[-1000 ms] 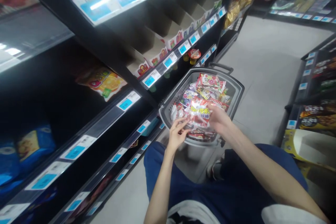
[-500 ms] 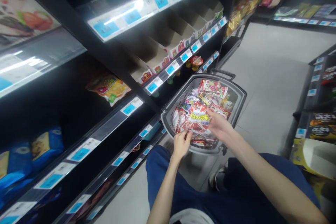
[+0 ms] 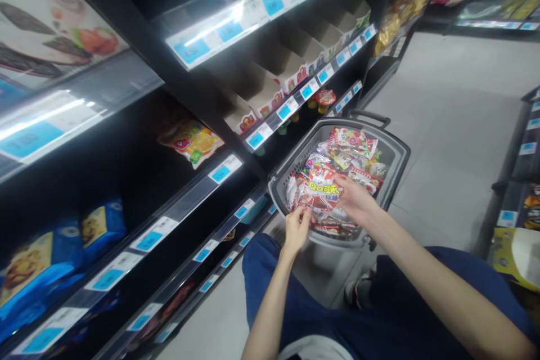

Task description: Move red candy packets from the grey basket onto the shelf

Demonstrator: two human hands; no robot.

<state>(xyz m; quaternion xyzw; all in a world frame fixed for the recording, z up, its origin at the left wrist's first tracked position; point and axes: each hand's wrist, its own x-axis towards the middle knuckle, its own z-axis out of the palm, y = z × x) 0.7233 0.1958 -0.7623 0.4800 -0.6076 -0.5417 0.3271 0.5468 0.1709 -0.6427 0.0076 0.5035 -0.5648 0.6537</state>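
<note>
A red and white gummy candy bag (image 3: 324, 187) with yellow lettering is held over the grey shopping basket (image 3: 390, 177). My right hand (image 3: 356, 199) grips its right side, thumb on the front. At its lower left edge, the fingers of my left hand (image 3: 297, 227) are pinched together on the bag. Below and around it, several small candy packets (image 3: 352, 142) in red, white and purple wrappers fill the basket. My right palm and the fingers behind the bag are hidden.
Dark shelves (image 3: 189, 183) with blue price tags run along the left. An orange snack bag (image 3: 196, 143) and blue packages (image 3: 103, 228) lie on them. Open cardboard display boxes (image 3: 268, 98) stand behind the basket. Grey floor (image 3: 442, 101) extends to the right, beside another shelf (image 3: 521, 169).
The view has swung slightly left, so the shelves and basket appear farther right. Both hands keep hold of the candy bag, which has barely moved relative to the basket.
</note>
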